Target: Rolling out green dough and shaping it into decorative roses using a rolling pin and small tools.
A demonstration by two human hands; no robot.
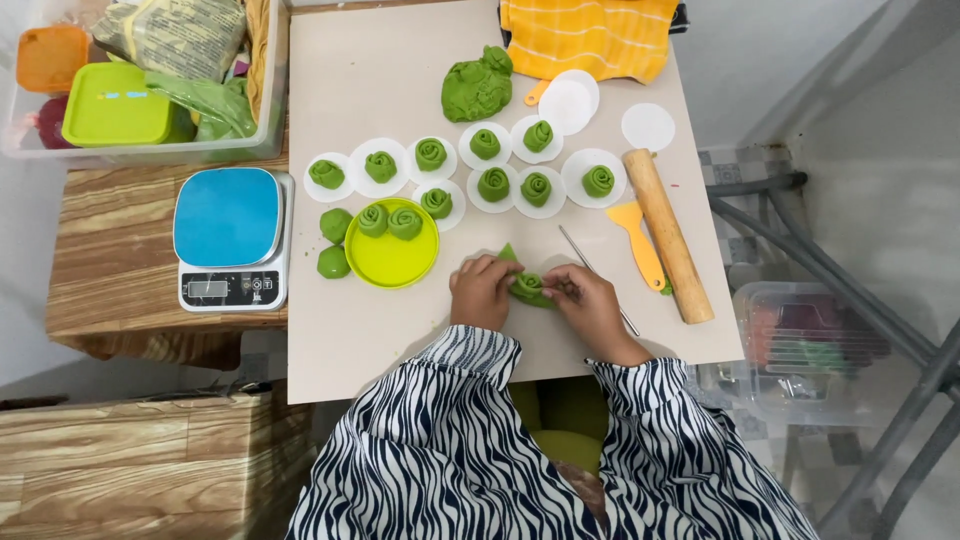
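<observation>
The small green rolled dough piece (528, 287) lies on the near part of the beige board (400, 90), between the left hand (482, 292) and right hand (588, 305), both sets of fingers pinched on it from either side.

Bright, even daylight falls over my board (400, 70); shadows are soft, focus sharp, with slight wide-angle bending at the frame edges.

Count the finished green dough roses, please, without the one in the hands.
11. Five in the back row on white paper rounds, four nearer, two on the yellow-green plate. None looks hidden.
</observation>
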